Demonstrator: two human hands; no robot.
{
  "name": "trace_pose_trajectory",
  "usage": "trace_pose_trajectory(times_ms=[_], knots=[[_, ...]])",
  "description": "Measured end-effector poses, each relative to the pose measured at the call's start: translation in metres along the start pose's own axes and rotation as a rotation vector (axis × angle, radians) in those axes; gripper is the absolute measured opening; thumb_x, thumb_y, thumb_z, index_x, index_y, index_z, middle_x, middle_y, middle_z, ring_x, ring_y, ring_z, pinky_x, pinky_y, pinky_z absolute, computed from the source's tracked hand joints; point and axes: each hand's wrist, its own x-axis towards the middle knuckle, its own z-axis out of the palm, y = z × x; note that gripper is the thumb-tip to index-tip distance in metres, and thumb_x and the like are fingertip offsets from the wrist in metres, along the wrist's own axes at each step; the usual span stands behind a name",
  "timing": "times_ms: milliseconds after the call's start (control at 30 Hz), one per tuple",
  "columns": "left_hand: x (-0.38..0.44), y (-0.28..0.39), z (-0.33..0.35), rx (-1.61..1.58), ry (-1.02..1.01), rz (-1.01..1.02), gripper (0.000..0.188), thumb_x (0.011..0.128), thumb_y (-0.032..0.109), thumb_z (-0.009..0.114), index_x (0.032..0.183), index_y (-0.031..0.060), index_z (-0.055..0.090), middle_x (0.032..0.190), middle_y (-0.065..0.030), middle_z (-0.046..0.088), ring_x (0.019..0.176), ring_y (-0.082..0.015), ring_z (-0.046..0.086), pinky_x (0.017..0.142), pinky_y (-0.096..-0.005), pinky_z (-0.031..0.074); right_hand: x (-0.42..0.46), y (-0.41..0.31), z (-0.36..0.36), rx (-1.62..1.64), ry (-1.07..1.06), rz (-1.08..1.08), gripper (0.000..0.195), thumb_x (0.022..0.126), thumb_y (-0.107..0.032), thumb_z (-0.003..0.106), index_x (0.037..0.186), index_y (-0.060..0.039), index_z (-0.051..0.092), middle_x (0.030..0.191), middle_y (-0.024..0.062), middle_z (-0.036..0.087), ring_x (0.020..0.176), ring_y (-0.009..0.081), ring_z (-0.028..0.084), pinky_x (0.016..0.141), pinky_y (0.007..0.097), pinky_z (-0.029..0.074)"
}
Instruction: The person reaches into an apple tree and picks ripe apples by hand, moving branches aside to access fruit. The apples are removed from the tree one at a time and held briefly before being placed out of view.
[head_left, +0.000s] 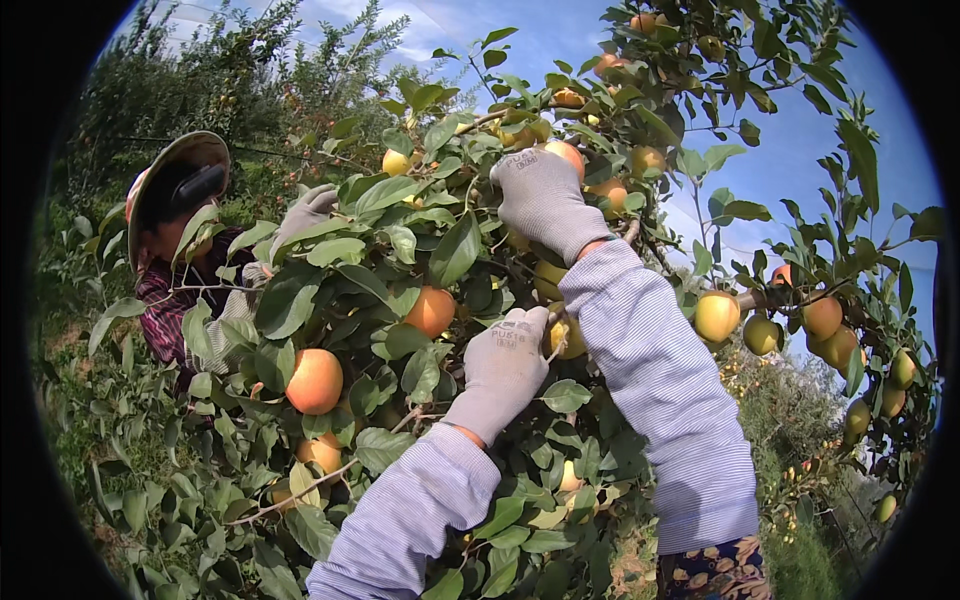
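Both of my hands wear thin grey knit gloves and reach into a leafy apple tree. My left hand (507, 369), lower and nearer the middle, has its fingers closed around a thin twig (556, 343), beside a yellow apple (570, 337). Higher up, my right hand (546, 196) is curled among leaves and branches, its back to the camera; its fingertips and anything in them are hidden. An orange-yellow apple (566, 159) shows just behind its knuckles. Left of my hands hang an orange apple (430, 311) and a larger red-orange one (314, 382).
At left, a person in a brimmed hat (180, 180) and plaid shirt reaches a gloved hand (306, 214) into the same foliage. A branch (757, 300) with several apples extends at right. A bare twig (300, 495) crosses the lower left. More fruit trees stand behind.
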Motion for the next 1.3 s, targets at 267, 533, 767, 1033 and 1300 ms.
trace_pose_trajectory(times_ms=[267, 533, 767, 1033, 1300], knots=[[-0.006, 0.002, 0.0, -0.01, 0.101, 0.015, 0.015, 0.09, 0.009, 0.061, 0.105, 0.0111, 0.059, 0.098, -0.0116, 0.066, 0.094, -0.0341, 0.067, 0.076, -0.0455, 0.054, -0.014, 0.027, -0.015, 0.332, 0.414, 0.251, 0.025, 0.093, -0.026, 0.071, 0.114, -0.0165, 0.079, 0.104, 0.0059, 0.078, 0.093, 0.0217, 0.075, 0.086, 0.0339, 0.057], [-0.005, 0.003, 0.001, -0.018, 0.086, -0.005, 0.018, 0.09, 0.009, 0.06, 0.107, 0.0139, 0.058, 0.098, -0.0103, 0.065, 0.093, -0.0319, 0.068, 0.074, -0.0443, 0.054, 0.045, 0.073, -0.026, 0.014, 0.036, 0.287, 0.099, 0.078, -0.082, 0.064, 0.15, -0.015, 0.052, 0.145, 0.0129, 0.061, 0.133, 0.0293, 0.059, 0.11, 0.0428, 0.047], [-0.004, 0.002, 0.001, -0.069, 0.077, -0.004, 0.018, 0.091, 0.009, 0.059, 0.108, 0.0138, 0.058, 0.098, -0.0113, 0.065, 0.093, -0.0335, 0.068, 0.075, -0.0461, 0.054, 0.068, 0.131, 0.004, 0.309, -0.054, 0.219, 0.057, 0.089, -0.039, 0.061, 0.143, -0.0196, 0.062, 0.135, 0.0143, 0.068, 0.125, 0.031, 0.064, 0.108, 0.0398, 0.048], [-0.008, 0.001, 0.003, -0.069, 0.165, 0.053, 0.016, 0.09, 0.009, 0.06, 0.106, 0.0133, 0.059, 0.095, -0.0104, 0.065, 0.087, -0.0325, 0.068, 0.07, -0.0443, 0.055, 0.067, 0.162, 0.05, 0.987, 0.026, 0.047, 0.052, 0.094, -0.014, 0.074, 0.144, -0.0125, 0.061, 0.131, 0.0078, 0.071, 0.112, 0.0178, 0.067, 0.1, 0.0302, 0.051], [-0.007, -0.004, 0.0, -0.048, 0.197, 0.063, 0.015, 0.09, 0.008, 0.06, 0.104, 0.0135, 0.058, 0.094, -0.0101, 0.065, 0.087, -0.0325, 0.068, 0.069, -0.0446, 0.054, 0.067, 0.149, 0.041, 0.96, -0.022, 0.308, 0.036, 0.09, -0.008, 0.075, 0.125, -0.0003, 0.07, 0.1, 0.0085, 0.075, 0.083, 0.0137, 0.069, 0.077, 0.0297, 0.058]])
